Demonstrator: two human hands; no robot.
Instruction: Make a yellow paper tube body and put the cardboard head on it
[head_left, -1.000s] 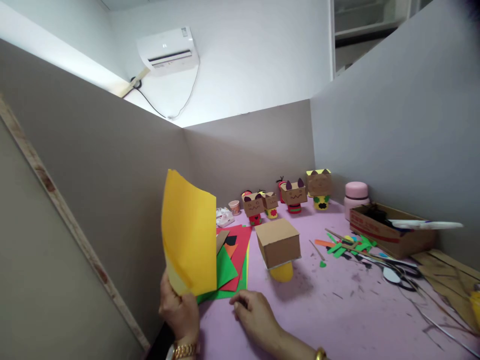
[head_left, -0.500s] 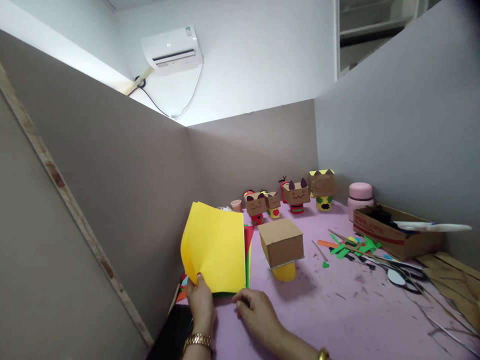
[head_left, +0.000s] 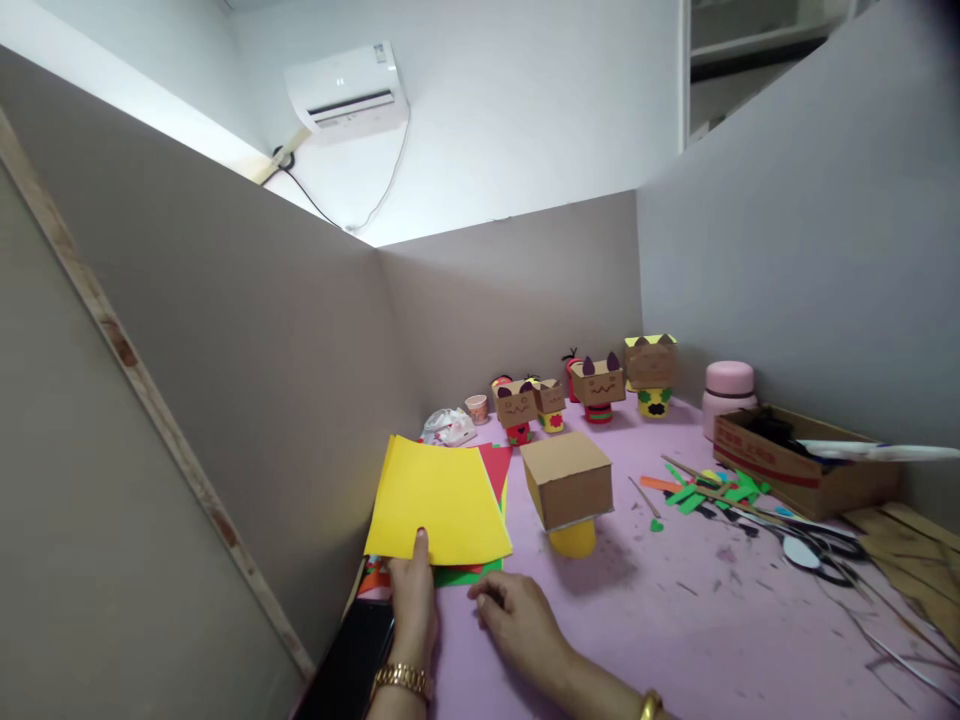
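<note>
My left hand (head_left: 412, 590) is closed on the near edge of yellow paper (head_left: 442, 500), its thumb on top. The paper is tilted over a stack of coloured sheets, of which a red sheet (head_left: 495, 470) and a green sheet (head_left: 459, 576) show at the edges. Just right of the stack's near corner, my right hand (head_left: 525, 630) rests by the table with fingers curled and nothing visible in them. Beyond it stands a cardboard box (head_left: 568, 480) on a yellow base (head_left: 574, 539).
Several cat-faced cardboard figures (head_left: 598, 385) stand at the back. To the right are a pink flask (head_left: 729, 400), an open carton (head_left: 810, 470), green paper scraps (head_left: 697, 492) and black-handled scissors (head_left: 825, 560). A black phone (head_left: 349, 660) lies near my left wrist; grey partitions (head_left: 510, 290) enclose the table.
The yellow paper has come down from a raised, bent position to lie flatter, its near right corner swinging right. My right hand has barely moved and is now apart from the paper.
</note>
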